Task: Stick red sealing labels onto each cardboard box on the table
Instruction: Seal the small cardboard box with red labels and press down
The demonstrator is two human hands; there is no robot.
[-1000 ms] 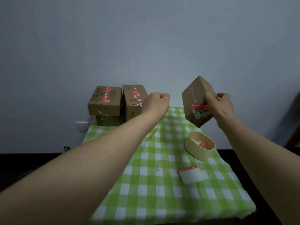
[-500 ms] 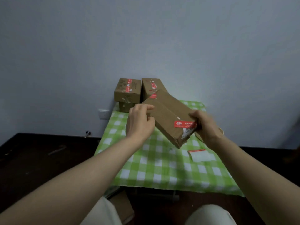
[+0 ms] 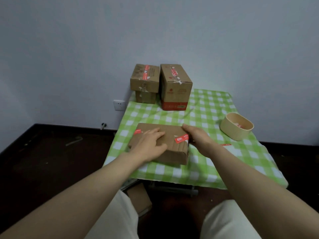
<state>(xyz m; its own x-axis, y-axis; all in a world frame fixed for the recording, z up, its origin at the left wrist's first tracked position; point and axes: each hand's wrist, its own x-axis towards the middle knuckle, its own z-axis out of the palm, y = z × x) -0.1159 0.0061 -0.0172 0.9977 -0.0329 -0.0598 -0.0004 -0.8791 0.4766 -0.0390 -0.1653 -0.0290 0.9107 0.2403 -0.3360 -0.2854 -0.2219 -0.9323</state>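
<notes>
A green-and-white checked tabletop [image 3: 203, 171] stands against a pale bluish wall [image 3: 155, 31], with dark floor [image 3: 51, 161] on both sides and a socket [image 3: 119, 105] at 9 o'clock of the far boxes. Two stacked boxes [image 3: 144, 80] and a taller box [image 3: 175, 87], all red-labelled, sit at 12 o'clock. A beige tub [image 3: 236, 126] rests at 2 o'clock. The flat cardboard box [image 3: 170, 149], half a second ago tilted in the air, now lies on the cloth. The left hand [image 3: 149, 145] presses flat and open on its top; the right hand [image 3: 198, 137] cups its right edge beside a red label [image 3: 181, 138].
</notes>
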